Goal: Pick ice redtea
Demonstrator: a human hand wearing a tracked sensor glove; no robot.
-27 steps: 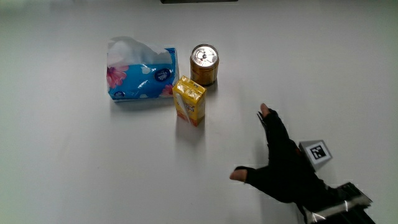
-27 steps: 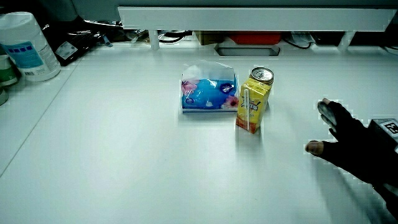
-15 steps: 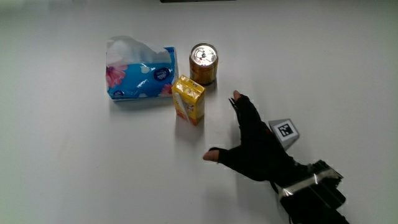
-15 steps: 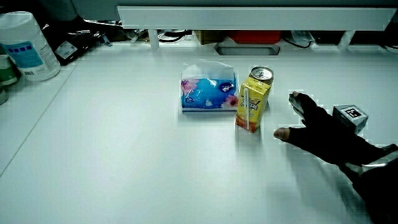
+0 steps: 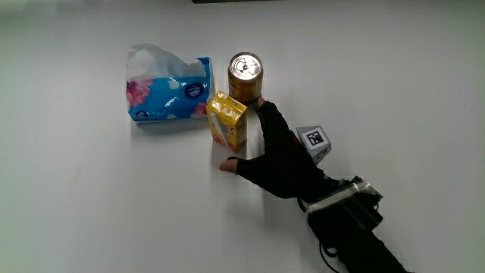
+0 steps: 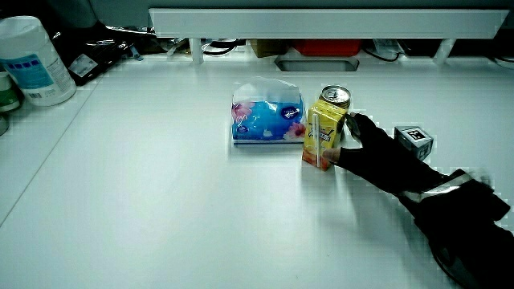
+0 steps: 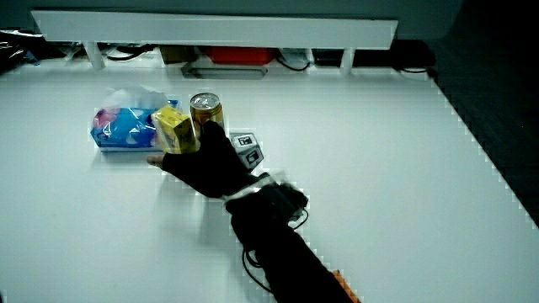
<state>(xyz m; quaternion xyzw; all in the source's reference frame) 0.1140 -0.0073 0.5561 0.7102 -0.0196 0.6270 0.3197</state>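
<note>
Hand (image 5: pixel 282 161) spread open against the yellow ice redtea carton (image 5: pixel 229 121), not gripping yet; carton stands touching the gold can (image 5: pixel 246 75), so closing risks knocking that can.

Tissue pack (image 5: pixel 168 92), gold can (image 5: pixel 246 76)

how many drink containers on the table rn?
2. The yellow carton stands beside the tissue pack, with the hand spread right beside it. The gold can stands just beside the carton, farther from the person. None looks hidden.
</note>
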